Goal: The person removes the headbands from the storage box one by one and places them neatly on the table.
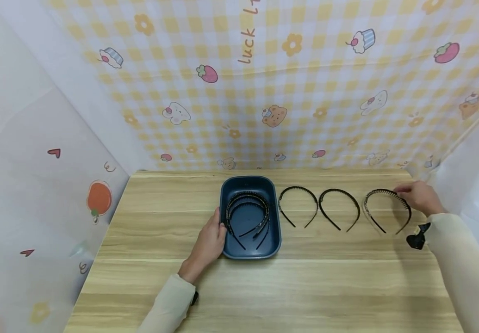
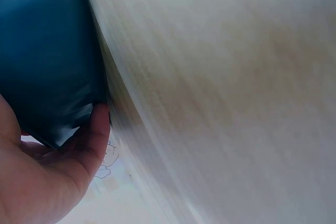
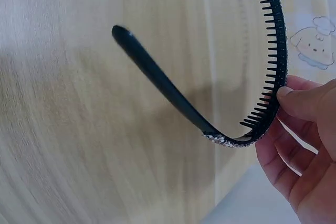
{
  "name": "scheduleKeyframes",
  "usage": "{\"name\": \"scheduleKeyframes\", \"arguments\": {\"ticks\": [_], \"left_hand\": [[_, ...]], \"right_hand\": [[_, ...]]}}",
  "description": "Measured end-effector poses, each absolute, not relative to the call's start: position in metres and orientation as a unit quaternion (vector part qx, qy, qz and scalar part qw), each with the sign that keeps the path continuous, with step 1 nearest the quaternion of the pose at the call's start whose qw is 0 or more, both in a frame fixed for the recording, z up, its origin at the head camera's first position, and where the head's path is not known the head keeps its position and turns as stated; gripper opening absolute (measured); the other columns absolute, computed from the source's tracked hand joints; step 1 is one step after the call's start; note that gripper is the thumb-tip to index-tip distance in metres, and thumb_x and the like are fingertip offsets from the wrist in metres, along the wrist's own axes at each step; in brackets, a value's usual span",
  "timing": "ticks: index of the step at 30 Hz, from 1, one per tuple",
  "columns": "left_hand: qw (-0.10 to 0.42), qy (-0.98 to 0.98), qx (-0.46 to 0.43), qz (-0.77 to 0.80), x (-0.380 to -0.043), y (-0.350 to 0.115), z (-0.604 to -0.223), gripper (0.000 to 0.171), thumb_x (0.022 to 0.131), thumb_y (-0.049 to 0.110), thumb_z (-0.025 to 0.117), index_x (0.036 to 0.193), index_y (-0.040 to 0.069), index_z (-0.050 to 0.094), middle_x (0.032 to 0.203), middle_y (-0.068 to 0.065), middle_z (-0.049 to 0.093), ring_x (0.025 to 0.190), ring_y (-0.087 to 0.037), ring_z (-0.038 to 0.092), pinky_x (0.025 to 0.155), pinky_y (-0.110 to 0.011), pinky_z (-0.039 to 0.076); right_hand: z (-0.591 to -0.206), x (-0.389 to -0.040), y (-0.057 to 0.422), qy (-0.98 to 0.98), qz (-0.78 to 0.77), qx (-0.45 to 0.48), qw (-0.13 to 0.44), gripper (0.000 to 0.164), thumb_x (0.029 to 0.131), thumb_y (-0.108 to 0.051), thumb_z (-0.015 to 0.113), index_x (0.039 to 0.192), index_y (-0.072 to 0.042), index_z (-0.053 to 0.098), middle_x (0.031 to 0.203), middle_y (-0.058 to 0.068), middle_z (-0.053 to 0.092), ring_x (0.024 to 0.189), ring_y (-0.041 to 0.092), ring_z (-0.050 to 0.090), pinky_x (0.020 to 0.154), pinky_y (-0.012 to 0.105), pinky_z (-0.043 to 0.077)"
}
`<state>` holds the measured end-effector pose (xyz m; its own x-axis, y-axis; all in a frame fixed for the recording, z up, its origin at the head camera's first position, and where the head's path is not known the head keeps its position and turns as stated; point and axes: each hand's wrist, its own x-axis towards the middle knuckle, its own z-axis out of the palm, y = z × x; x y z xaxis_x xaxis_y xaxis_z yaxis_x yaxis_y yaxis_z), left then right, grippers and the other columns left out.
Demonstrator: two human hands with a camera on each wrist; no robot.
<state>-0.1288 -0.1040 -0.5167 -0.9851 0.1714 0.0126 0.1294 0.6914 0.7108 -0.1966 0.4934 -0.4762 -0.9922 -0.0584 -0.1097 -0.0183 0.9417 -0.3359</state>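
Observation:
My left hand [image 1: 209, 238] grips the left side of a dark blue plastic tray [image 1: 249, 255]. In the left wrist view, the fingers curl round the edge of the tray [image 2: 47, 51]. Inside the tray lie several dark toothed headbands [image 1: 247, 194], overlapping. At the far right, my right hand [image 1: 421, 198] pinches a black headband [image 3: 281, 51] between thumb and fingers by its curved side. This headband has comb teeth on the inside and glittery stones on the outside. The shadow below it shows on the table in the right wrist view.
Two more dark headbands, a nearer one [image 1: 299, 187] and a middle one [image 1: 339, 190], lie on the wooden table [image 1: 306, 291] to the tray's right, their ends towards me. A yellow checked cloth [image 1: 231, 101] hangs behind the table, and pale patterned sheets flank it.

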Motion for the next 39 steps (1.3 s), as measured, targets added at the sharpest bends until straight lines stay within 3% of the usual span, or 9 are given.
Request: {"name": "scheduleKeyframes", "arguments": {"ticks": [10,19,28,39], "left_hand": [[0.021,0.921,0.086,0.38,-0.129,-0.105,-0.518,0.055,0.104,0.013,0.041,0.154,-0.007,0.025,0.154,-0.022,0.038,0.139,-0.031,0.042,0.11,-0.047,0.041],[0.026,0.919,0.09,0.384,-0.128,-0.104,-0.517,0.055,0.104,0.013,0.04,0.153,-0.007,0.024,0.155,-0.022,0.037,0.14,-0.032,0.04,0.111,-0.047,0.039],[0.03,0.918,0.082,0.387,-0.128,-0.104,-0.518,0.055,0.105,0.015,0.039,0.154,-0.005,0.024,0.156,-0.02,0.036,0.141,-0.031,0.038,0.112,-0.047,0.038],[0.028,0.919,0.079,0.386,-0.129,-0.105,-0.52,0.055,0.105,0.015,0.04,0.154,-0.004,0.025,0.155,-0.02,0.037,0.14,-0.031,0.04,0.111,-0.047,0.04]], "right_hand": [[-0.482,-0.199,0.494,0.98,-0.185,0.012,0.074,0.028,0.097,-0.008,0.056,0.116,0.009,0.065,0.121,0.039,0.057,0.104,0.059,0.054,0.075,0.058,0.049],[-0.484,-0.197,0.49,0.975,-0.201,0.02,0.092,0.032,0.099,-0.01,0.052,0.122,0.011,0.061,0.128,0.039,0.052,0.109,0.061,0.05,0.082,0.064,0.046],[-0.492,-0.196,0.492,0.976,-0.202,0.023,0.082,0.032,0.1,-0.013,0.053,0.121,0.009,0.063,0.127,0.04,0.053,0.103,0.059,0.054,0.074,0.056,0.048],[-0.476,-0.202,0.473,0.975,-0.214,0.022,0.06,0.044,0.104,-0.023,0.046,0.128,0.012,0.057,0.128,0.04,0.052,0.108,0.059,0.052,0.08,0.064,0.046]]}}
